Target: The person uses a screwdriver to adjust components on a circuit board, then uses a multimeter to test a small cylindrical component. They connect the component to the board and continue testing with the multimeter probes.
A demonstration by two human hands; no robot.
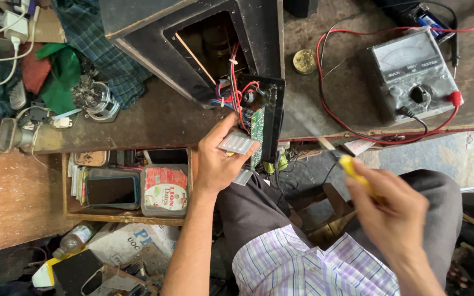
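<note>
My left hand (218, 159) grips the lower edge of a black panel (272, 118) with a green circuit board (257, 131) and a ribbed metal heat sink (237, 142) under my thumb. Red, blue and white wires (234, 90) run from the panel into the opening of a black speaker cabinet (193, 33) lying on the bench. My right hand (393, 211) holds a yellow-handled screwdriver (352, 167), blurred, its shaft pointing up and left toward the panel's right side, apart from it.
A grey analogue multimeter (412, 74) with red and black leads (330, 104) lies at the right on the dark workbench (160, 118). A small round tin (305, 61) sits near it. Cloths, chargers and parts clutter the left. A wooden drawer (127, 214) holds a phone and boxes.
</note>
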